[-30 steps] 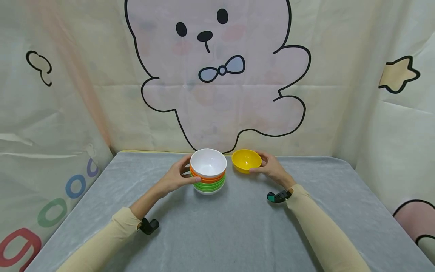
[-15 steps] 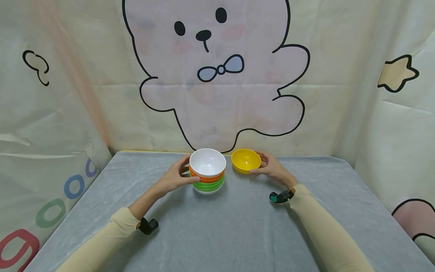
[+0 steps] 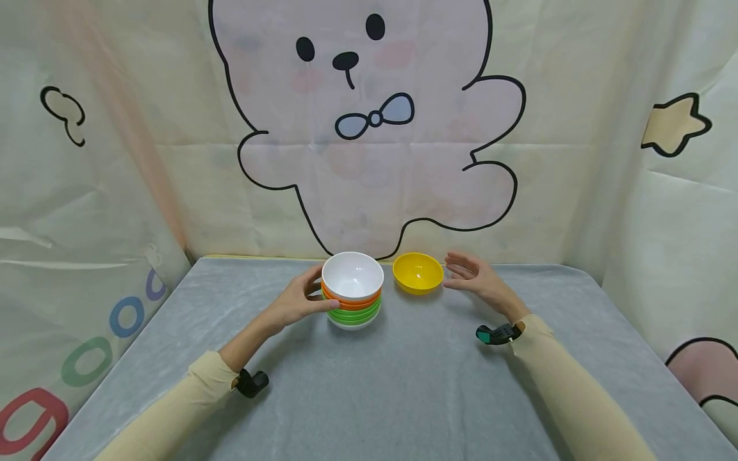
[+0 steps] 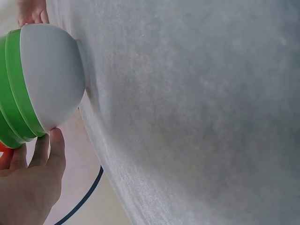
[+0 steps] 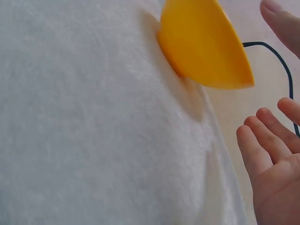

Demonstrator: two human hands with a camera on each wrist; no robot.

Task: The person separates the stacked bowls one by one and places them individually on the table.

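Observation:
A stack of nested bowls stands upright near the back of the table: a white bowl [image 3: 353,275] on top, orange bowls [image 3: 369,302] under it, then green bowls [image 3: 360,315] and a white bowl [image 4: 54,77] at the bottom. My left hand [image 3: 296,299] holds the stack from its left side, thumb at the front and fingers behind. Just right of the stack, a yellow bowl [image 3: 418,274] sits upright on the table. My right hand [image 3: 475,278] is beside it, apart from its rim, fingers relaxed and holding nothing; the right wrist view shows the gap.
A grey cloth [image 3: 369,397] covers the table, whose back edge lies just behind the bowls. A curtain printed with a bear [image 3: 369,166] hangs behind, and printed sheets stand at both sides. Each wrist wears a black camera [image 3: 252,383].
My right hand has let go of the yellow bowl and moved a little to the right. The yellow bowl stays in place; my left hand keeps its hold on the stack.

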